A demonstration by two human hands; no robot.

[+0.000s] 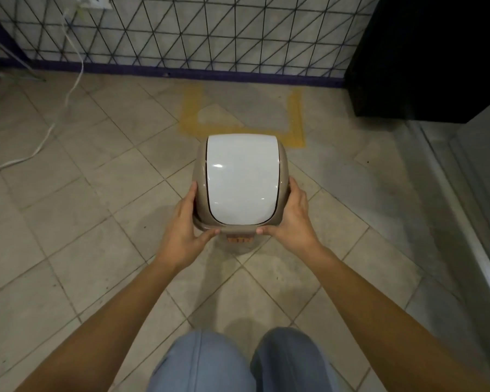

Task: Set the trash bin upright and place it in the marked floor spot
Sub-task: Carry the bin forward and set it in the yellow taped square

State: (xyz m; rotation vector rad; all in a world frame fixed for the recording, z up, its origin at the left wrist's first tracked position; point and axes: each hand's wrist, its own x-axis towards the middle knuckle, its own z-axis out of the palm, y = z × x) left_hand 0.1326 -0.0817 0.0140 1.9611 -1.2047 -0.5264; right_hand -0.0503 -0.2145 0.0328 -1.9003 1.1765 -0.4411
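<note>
The trash bin is beige with a white swing lid and stands upright, seen from above, with an orange pedal showing at its near base. My left hand grips its left side and near rim. On the opposite side my right hand holds the bin's right side and near rim. The yellow marked floor spot lies just beyond the bin, by the wall; the bin covers the marking's near edge. I cannot tell whether the bin touches the floor.
A black wire grid lines the tiled wall behind the marking. A black cabinet stands at the right, with a metal ledge below it. A white cable trails across the floor at left. My knees show at the bottom.
</note>
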